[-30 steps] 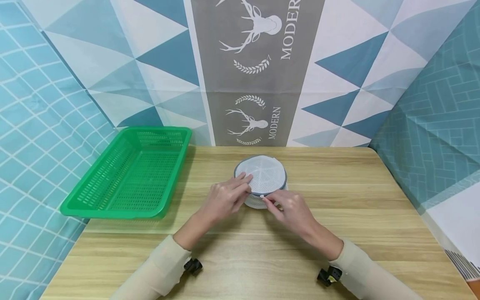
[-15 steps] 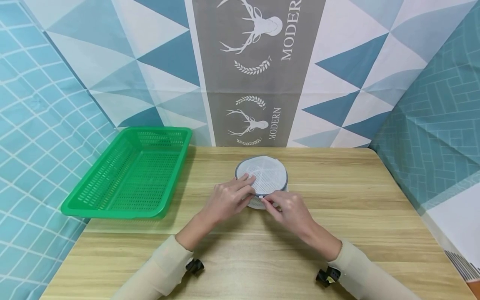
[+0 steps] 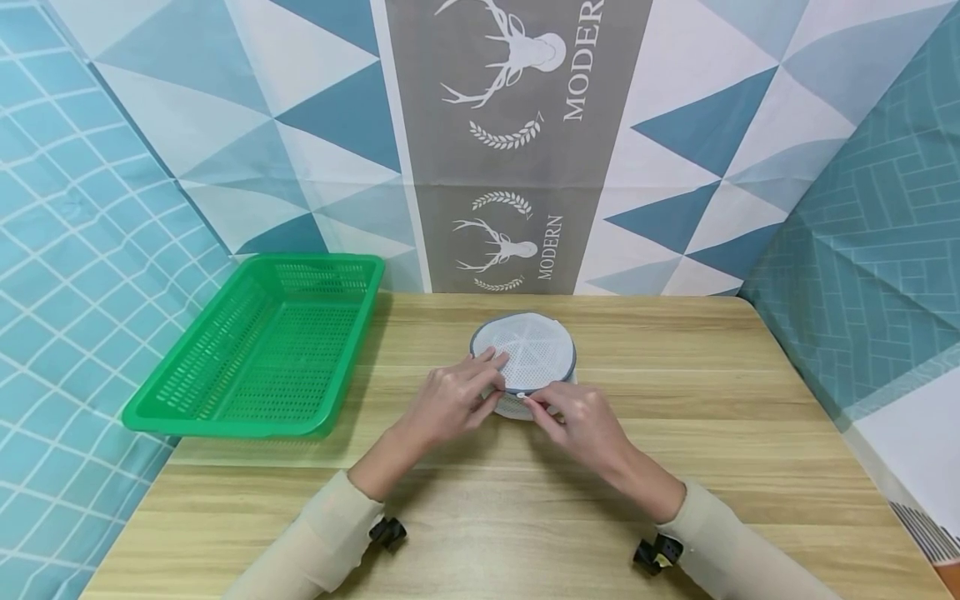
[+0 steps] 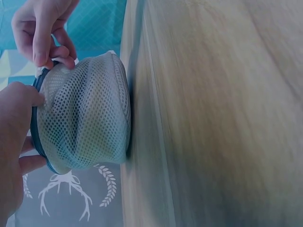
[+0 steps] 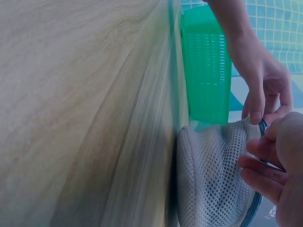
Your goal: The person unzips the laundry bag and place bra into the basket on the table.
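A round white mesh laundry bag [image 3: 534, 350] with a blue-grey edge stands upright on the wooden table in the head view. At its near left rim, my left hand [image 3: 454, 400] pinches the edge, fingers on the top and thumb on the side, as the right wrist view shows. The thumb and forefinger of my right hand [image 3: 591, 423] pinch a small white zipper pull [image 3: 522, 395] at the front of the rim. In the left wrist view the mesh side [image 4: 87, 111] bulges, with a vague pale shape showing through. The contents cannot be made out.
A green plastic basket [image 3: 347, 358] with slotted sides stands at the table's left. Patterned wall coverings rise behind the table [image 3: 495, 508] and on both sides. Small black cameras [image 3: 387, 532] sit at both wrists.
The bag and both hands have shifted very slightly to the right since a second ago. Both holds stay the same; the zipper pull is nearly where it was.
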